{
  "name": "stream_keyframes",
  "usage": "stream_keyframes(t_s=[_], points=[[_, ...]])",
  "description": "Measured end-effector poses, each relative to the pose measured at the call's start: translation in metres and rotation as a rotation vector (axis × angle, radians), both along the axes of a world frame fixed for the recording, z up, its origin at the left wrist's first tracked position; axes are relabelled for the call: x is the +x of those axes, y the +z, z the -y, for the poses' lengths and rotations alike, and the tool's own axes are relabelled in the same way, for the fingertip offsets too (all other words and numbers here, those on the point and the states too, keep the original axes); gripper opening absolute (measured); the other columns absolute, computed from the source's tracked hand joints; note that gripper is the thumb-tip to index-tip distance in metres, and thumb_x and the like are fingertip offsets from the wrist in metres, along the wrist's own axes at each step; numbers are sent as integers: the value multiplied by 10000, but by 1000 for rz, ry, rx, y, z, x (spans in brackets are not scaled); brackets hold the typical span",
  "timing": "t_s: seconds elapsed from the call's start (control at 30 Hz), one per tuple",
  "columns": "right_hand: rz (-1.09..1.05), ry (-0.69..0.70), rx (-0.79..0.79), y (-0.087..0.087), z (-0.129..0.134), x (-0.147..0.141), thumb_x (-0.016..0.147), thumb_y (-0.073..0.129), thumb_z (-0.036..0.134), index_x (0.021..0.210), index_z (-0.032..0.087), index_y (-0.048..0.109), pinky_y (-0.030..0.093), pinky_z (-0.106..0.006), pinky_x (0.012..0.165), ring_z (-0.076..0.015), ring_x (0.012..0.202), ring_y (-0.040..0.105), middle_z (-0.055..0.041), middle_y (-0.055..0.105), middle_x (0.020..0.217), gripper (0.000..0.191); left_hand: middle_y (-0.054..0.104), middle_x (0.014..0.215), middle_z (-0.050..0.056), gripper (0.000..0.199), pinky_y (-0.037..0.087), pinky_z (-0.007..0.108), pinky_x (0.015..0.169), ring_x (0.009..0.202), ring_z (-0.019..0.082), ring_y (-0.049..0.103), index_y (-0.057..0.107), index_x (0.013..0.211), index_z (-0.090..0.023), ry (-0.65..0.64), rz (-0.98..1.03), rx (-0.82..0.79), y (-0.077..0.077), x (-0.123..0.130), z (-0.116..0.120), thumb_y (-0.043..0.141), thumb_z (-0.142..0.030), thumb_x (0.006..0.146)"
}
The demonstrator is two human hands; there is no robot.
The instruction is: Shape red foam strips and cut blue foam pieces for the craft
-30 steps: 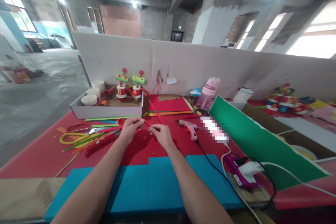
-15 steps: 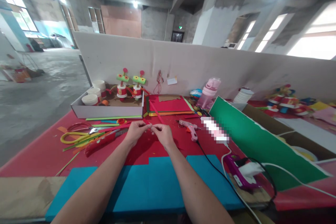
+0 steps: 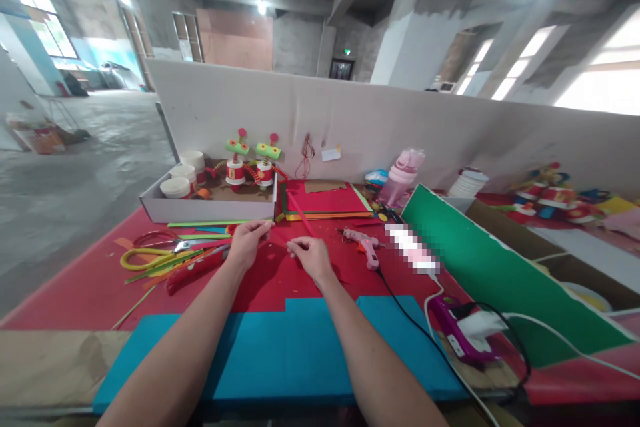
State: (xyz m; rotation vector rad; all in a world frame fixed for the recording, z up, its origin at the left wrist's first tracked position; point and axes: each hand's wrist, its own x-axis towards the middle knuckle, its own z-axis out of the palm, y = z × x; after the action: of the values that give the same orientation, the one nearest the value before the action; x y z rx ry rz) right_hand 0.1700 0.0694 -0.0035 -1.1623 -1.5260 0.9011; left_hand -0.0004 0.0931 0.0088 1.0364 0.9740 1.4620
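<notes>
Between the left hand (image 3: 246,245) and the right hand (image 3: 312,259), a thin red strip (image 3: 280,234) blurs into the red table cover (image 3: 273,287), its ends unclear. Pixelation masks an object (image 3: 413,249) toward four o'clock; paper figures (image 3: 547,197) toward three are blurred. The bottom edge crops both forearms (image 3: 173,353), toward five and eight.

room above the red tabletop (image 3: 357,280), glue gun (image 3: 369,248) at right, green panel (image 3: 500,280) beyond it, scissors (image 3: 181,247) at left

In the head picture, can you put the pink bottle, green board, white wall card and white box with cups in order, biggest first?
1. Green board
2. White box with cups
3. Pink bottle
4. White wall card
</notes>
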Motion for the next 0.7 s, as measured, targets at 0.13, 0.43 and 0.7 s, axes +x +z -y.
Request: stream_keyframes(t_s=[0.13, 0.43, 0.7], points=[[-51, -16, -10, -1, -1, 2, 769, 612, 379, 715, 158, 716, 488, -257, 598, -167, 587, 640, -47, 697, 635, 250, 590, 575, -2, 361, 385, 216, 535, 529, 82, 483, 701, 707, -123, -53, -37, -21, 4, 3, 4, 812, -426, 547], [53, 24, 57, -3, 0, 0, 769, 642, 335, 841, 181, 745, 513, -295, 633, -210, 661, 677, -51, 728, 713, 199, 575, 509, -3, 324, 367, 225, 536, 510, 88, 474, 630, 528, -140, -73, -179, 46, -1, 13, 7, 796, -413, 584], [133, -15, 127, -1, 1, 0, 762, 676, 323, 909, 209, 740, 521, -350, 793, -243, 846, 688, -69, 744, 903, 197, 552, 476, -4, 338, 350, 225, 507, 479, 84, 459, 620, 532, -135, -74, -143, 21, 1, 6, 4, 795, -419, 580]])
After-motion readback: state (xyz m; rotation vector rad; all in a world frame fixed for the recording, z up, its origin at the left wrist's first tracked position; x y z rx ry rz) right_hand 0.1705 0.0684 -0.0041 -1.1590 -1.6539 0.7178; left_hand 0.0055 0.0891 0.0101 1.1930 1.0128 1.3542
